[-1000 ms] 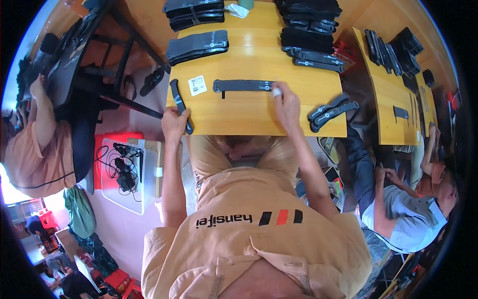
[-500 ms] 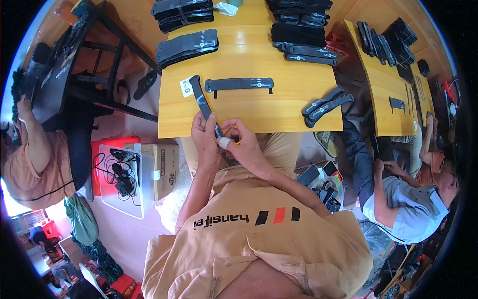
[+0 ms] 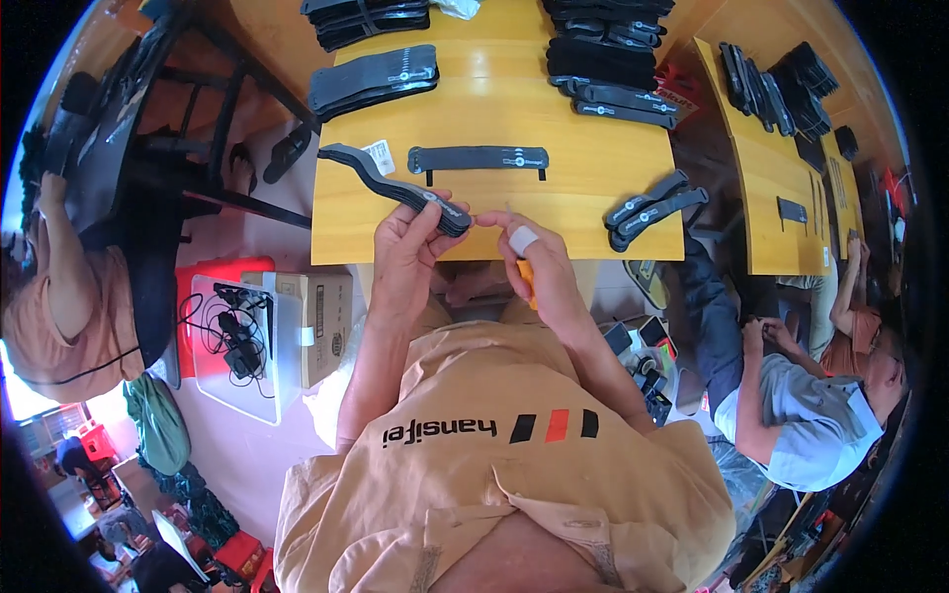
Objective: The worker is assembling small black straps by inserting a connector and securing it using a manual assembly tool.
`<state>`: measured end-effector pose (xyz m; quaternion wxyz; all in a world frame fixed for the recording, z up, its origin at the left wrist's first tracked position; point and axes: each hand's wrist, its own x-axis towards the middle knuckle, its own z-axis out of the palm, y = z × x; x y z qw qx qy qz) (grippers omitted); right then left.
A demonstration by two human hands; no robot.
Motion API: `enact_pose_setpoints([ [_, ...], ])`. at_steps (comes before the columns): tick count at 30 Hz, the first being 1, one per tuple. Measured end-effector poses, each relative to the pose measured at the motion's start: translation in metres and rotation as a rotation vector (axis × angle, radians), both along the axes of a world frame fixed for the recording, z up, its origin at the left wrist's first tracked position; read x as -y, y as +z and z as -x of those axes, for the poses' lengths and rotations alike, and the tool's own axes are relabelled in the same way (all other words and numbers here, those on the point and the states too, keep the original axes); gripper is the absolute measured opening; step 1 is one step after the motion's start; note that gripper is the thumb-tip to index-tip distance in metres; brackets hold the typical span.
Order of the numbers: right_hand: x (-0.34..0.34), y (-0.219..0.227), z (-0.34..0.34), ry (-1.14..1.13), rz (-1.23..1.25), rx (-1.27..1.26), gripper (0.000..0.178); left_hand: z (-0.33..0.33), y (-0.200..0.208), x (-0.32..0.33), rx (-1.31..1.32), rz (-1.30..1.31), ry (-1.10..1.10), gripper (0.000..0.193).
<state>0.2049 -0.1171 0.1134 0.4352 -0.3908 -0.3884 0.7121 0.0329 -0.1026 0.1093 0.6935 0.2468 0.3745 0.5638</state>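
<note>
My left hand [image 3: 403,247] is closed round the near end of a curved black strap bundle [image 3: 381,182], whose far end lifts over the table's left edge. In my right hand [image 3: 554,282] is a small orange-handled tool [image 3: 527,281]; its kind is mostly hidden by the palm. White tape [image 3: 523,238] wraps one right finger. That hand's index fingertip points at the bundle's near end, touching or nearly so. Beyond my hands a single black strap [image 3: 479,158] lies flat across the table. A white label [image 3: 379,156] lies behind the held bundle.
Several black straps [image 3: 654,210] lie at the table's right edge. Strap stacks stand far left [image 3: 374,81] and far right [image 3: 605,67] on the yellow table [image 3: 484,104]. A clear bin with cables [image 3: 237,341] and a carton [image 3: 324,326] stand at floor level left. Co-workers sit on both sides.
The strap bundle has swung from steep to slanting left, its near end now turned toward my right hand. My right hand has moved right, away from my left, showing the orange tool.
</note>
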Motion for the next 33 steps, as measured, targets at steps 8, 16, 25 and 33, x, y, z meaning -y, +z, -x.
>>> enact_pose_setpoints([
  [8,0.012,0.016,0.013,-0.008,-0.349,0.434,0.051,-0.005,0.008,0.000,-0.032,-0.016,0.020,0.023],
  [16,0.012,0.025,0.012,0.129,-0.118,0.194,0.056,-0.008,0.009,0.003,-0.108,-0.094,0.078,0.025],
  [25,0.011,0.026,0.011,0.172,0.019,0.066,0.054,-0.010,0.009,0.006,-0.123,-0.088,0.121,0.025],
  [33,0.010,0.020,0.012,0.164,0.045,0.022,0.053,-0.012,0.006,0.008,-0.224,-0.155,0.143,0.024],
])
